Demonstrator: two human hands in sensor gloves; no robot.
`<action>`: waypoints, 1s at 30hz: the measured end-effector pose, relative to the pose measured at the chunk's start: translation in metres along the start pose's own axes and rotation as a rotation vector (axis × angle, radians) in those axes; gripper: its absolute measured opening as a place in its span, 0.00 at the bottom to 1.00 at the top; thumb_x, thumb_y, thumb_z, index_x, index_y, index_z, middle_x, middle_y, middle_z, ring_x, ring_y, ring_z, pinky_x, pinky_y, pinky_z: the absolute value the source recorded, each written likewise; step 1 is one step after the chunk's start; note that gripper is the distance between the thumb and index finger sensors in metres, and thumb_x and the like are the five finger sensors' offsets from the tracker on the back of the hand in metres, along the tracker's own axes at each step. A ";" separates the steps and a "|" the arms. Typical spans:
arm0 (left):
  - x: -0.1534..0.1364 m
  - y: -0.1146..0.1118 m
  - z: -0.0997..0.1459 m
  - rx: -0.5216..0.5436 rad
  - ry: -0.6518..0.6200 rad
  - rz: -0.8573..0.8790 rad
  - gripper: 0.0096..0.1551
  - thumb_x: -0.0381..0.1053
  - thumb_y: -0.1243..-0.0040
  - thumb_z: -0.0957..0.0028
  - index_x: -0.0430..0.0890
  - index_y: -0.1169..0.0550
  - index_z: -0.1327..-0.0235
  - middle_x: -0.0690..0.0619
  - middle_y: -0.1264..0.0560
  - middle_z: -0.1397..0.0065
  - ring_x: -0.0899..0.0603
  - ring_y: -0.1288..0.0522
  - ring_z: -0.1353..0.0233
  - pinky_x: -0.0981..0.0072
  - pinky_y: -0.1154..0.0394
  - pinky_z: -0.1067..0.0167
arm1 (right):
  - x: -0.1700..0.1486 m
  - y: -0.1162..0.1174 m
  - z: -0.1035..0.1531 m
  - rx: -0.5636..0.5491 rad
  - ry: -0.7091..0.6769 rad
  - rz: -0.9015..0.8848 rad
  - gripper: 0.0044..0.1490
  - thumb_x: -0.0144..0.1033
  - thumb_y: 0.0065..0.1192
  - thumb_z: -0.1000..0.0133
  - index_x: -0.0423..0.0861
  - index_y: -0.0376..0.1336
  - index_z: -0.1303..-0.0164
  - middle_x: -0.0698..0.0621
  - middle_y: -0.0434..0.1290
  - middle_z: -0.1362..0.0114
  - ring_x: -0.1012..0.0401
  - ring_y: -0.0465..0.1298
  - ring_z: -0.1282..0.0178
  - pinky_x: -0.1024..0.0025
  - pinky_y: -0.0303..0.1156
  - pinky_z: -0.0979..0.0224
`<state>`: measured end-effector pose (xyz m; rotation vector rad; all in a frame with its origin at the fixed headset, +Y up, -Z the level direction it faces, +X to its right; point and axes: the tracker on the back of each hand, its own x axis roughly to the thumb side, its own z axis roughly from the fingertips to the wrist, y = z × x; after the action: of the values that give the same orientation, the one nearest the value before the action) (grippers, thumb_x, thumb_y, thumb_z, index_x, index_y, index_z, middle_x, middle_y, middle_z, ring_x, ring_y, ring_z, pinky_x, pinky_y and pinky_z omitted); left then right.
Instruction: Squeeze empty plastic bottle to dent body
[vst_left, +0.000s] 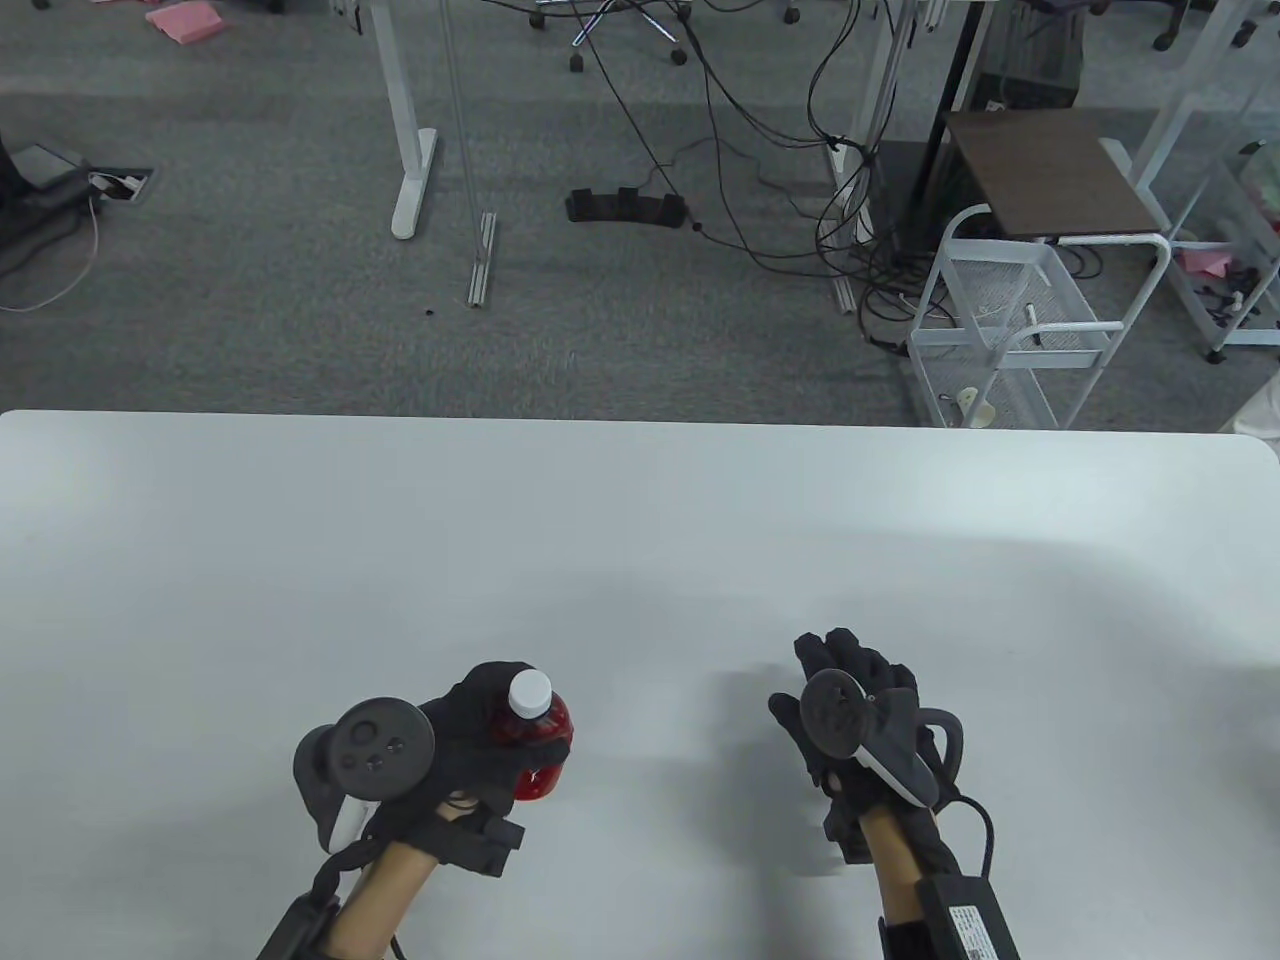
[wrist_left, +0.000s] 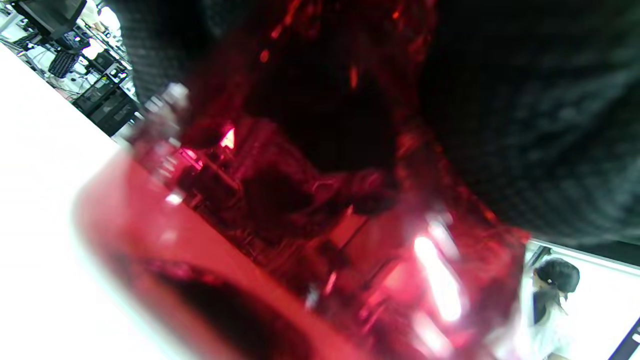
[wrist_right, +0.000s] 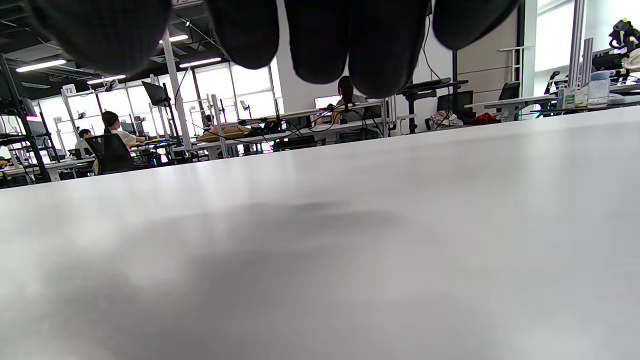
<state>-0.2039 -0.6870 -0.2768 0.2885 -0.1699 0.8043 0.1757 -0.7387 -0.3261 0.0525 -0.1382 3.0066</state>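
A clear red plastic bottle (vst_left: 540, 745) with a white cap (vst_left: 529, 692) stands upright near the table's front, left of the middle. My left hand (vst_left: 480, 735) wraps its gloved fingers around the bottle's body and grips it. In the left wrist view the red bottle wall (wrist_left: 320, 240) fills the frame, with my gloved fingers (wrist_left: 525, 110) pressed against it. My right hand (vst_left: 850, 700) is empty, apart from the bottle to its right, fingers spread above the table. Its fingertips (wrist_right: 380, 45) hang at the top of the right wrist view.
The white table (vst_left: 640, 540) stretches bare behind both hands. Beyond its far edge lie grey carpet, desk legs, cables and a white wire cart (vst_left: 1010, 330).
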 end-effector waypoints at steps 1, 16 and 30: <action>-0.001 0.000 0.000 -0.012 0.005 0.004 0.43 0.64 0.18 0.89 0.55 0.15 0.54 0.59 0.06 0.56 0.52 0.05 0.56 0.54 0.14 0.46 | 0.000 0.000 0.000 0.000 0.000 0.001 0.47 0.63 0.57 0.52 0.54 0.55 0.24 0.43 0.61 0.18 0.39 0.69 0.22 0.34 0.59 0.26; -0.008 -0.003 0.001 -0.017 0.000 0.011 0.46 0.65 0.18 0.82 0.53 0.19 0.45 0.56 0.09 0.49 0.48 0.07 0.50 0.50 0.17 0.43 | -0.001 0.000 0.000 0.001 0.002 0.004 0.47 0.63 0.57 0.52 0.54 0.55 0.24 0.43 0.61 0.18 0.40 0.69 0.22 0.34 0.59 0.25; -0.010 -0.013 0.002 -0.116 -0.010 0.156 0.50 0.57 0.22 0.60 0.47 0.35 0.27 0.47 0.21 0.28 0.38 0.19 0.33 0.36 0.28 0.34 | -0.001 0.000 0.000 0.001 0.004 0.005 0.47 0.63 0.57 0.52 0.54 0.55 0.24 0.42 0.61 0.18 0.40 0.69 0.22 0.34 0.59 0.26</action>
<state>-0.2010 -0.7033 -0.2797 0.1711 -0.2500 0.9437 0.1771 -0.7392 -0.3263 0.0459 -0.1370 3.0115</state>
